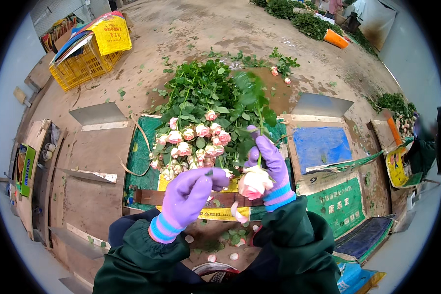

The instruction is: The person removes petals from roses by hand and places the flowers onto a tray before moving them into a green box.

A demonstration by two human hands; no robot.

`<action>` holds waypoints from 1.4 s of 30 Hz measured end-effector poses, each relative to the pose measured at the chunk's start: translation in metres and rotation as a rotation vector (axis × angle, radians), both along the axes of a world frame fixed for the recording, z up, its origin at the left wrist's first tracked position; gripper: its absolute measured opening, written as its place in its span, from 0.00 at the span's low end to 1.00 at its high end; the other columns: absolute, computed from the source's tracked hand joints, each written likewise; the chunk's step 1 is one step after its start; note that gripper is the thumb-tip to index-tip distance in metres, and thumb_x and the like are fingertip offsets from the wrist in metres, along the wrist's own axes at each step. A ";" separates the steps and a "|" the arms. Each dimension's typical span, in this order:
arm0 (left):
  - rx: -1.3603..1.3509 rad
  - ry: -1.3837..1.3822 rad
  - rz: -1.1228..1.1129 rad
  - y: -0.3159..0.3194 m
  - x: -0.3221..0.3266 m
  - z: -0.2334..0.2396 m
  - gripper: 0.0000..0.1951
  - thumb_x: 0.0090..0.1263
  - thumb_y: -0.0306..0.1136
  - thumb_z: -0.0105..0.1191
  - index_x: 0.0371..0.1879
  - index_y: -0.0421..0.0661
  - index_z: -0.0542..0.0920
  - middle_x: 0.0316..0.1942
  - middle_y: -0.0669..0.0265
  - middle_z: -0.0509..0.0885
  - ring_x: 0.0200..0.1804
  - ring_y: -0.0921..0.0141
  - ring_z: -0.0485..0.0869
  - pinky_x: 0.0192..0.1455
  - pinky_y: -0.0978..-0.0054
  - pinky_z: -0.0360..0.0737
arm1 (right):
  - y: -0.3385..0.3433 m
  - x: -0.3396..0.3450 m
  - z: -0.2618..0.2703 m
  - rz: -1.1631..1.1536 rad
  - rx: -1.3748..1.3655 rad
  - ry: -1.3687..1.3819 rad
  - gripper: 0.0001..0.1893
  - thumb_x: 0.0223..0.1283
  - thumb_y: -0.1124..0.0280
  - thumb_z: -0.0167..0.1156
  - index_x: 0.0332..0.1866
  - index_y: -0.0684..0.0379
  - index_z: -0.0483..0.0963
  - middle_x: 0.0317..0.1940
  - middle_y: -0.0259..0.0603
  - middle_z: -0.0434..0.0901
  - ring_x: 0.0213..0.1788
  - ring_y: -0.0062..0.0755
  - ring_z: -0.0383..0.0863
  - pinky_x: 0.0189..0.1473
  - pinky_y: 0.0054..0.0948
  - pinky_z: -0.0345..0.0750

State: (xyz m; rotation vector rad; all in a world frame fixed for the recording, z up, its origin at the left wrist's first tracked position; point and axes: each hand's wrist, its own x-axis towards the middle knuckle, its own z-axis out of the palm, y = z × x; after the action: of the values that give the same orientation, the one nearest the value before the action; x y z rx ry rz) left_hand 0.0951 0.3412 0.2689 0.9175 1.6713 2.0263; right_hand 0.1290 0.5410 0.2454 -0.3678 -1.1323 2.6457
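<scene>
Both hands wear purple gloves with blue-striped cuffs. My right hand (273, 161) grips the green stem of a pale pink rose (256, 182), its bloom hanging down beside the palm and its blurred leaves pointing up and away. A loose petal (239, 213) shows just below the bloom. To the left, my left hand (194, 194) has its fingers bent towards the rose; whether it pinches anything is unclear. Beyond the hands, a heap of cut pink roses (196, 137) lies on green woven sheeting (143, 147), blooms towards me. A brown wooden bar (150, 197) crosses in front of the heap.
Boards with upright metal plates (99, 114) flank the heap on the left, with a blue-covered board (321, 147) on the right. A yellow crate (84, 68) stands back left. Leafy stems (310, 25) and an orange container (335, 39) lie back right. Petals litter the floor by my feet.
</scene>
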 end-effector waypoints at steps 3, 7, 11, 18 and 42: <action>-0.217 0.069 -0.045 0.009 -0.001 -0.012 0.20 0.72 0.31 0.47 0.62 0.41 0.68 0.41 0.58 0.83 0.43 0.71 0.81 0.48 0.72 0.78 | 0.001 0.001 -0.008 0.022 0.074 -0.058 0.21 0.64 0.59 0.58 0.59 0.57 0.70 0.24 0.28 0.72 0.21 0.15 0.69 0.24 0.16 0.67; -0.392 0.240 -0.406 0.013 0.003 -0.016 0.20 0.71 0.33 0.47 0.60 0.41 0.70 0.37 0.59 0.83 0.37 0.65 0.82 0.43 0.69 0.77 | 0.010 0.004 -0.016 -0.011 0.225 -0.247 0.19 0.66 0.59 0.56 0.58 0.56 0.71 0.25 0.26 0.72 0.18 0.12 0.63 0.21 0.14 0.62; -0.613 0.540 -0.414 -0.002 0.006 -0.030 0.19 0.70 0.39 0.48 0.56 0.42 0.74 0.33 0.53 0.82 0.35 0.56 0.82 0.39 0.64 0.78 | 0.026 0.009 -0.032 -0.018 0.246 -0.129 0.22 0.65 0.62 0.57 0.62 0.56 0.68 0.28 0.32 0.79 0.16 0.10 0.64 0.19 0.12 0.61; -1.058 0.806 -0.422 -0.008 -0.009 -0.074 0.24 0.67 0.46 0.48 0.58 0.47 0.73 0.32 0.52 0.83 0.37 0.53 0.81 0.40 0.58 0.77 | 0.052 0.048 -0.105 0.033 0.655 -0.450 0.18 0.64 0.72 0.56 0.58 0.61 0.70 0.31 0.38 0.82 0.22 0.16 0.75 0.23 0.16 0.70; -1.398 -0.049 -0.261 -0.135 -0.057 -0.197 0.16 0.66 0.34 0.47 0.49 0.40 0.77 0.25 0.64 0.80 0.26 0.72 0.79 0.29 0.76 0.75 | 0.114 0.643 -0.322 -0.993 0.305 -1.258 0.30 0.58 0.71 0.56 0.68 0.55 0.60 0.35 0.49 0.81 0.28 0.31 0.81 0.25 0.29 0.75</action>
State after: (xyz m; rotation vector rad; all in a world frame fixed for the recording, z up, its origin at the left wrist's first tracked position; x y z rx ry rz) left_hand 0.0381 0.2067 0.0718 0.4613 2.1444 0.3707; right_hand 0.7720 0.6553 -0.0769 -2.0081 -1.0717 1.1878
